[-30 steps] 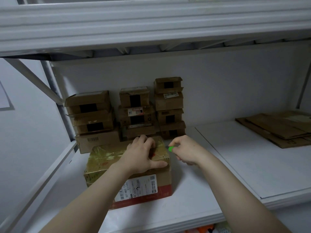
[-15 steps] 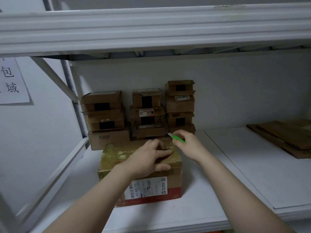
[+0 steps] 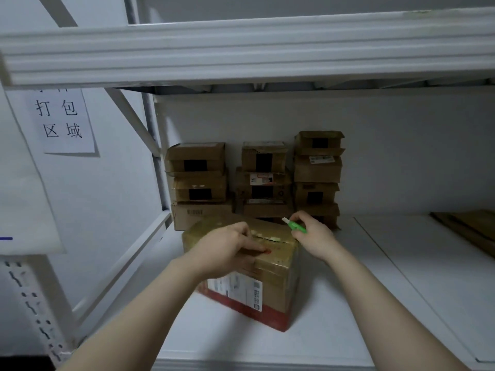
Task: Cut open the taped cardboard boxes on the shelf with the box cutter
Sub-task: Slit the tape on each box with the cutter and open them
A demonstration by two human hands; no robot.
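Observation:
A taped cardboard box with a white shipping label and a red bottom band stands on the white shelf, turned corner-on to me. A slit shows along its top seam near the right edge. My left hand rests on the box top, fingers pressing on the tape. Beside the box's far right corner, my right hand grips the green box cutter, its tip pointing left over the back edge of the top.
Three stacks of small cardboard boxes stand against the back wall behind the box. Flattened cardboard lies at the far right of the shelf. An upper shelf beam hangs overhead. A paper sign hangs at left.
The box has turned so a corner faces me, and a slit now shows in its top seam. My right hand with the cutter moved from the near right side to the far right corner.

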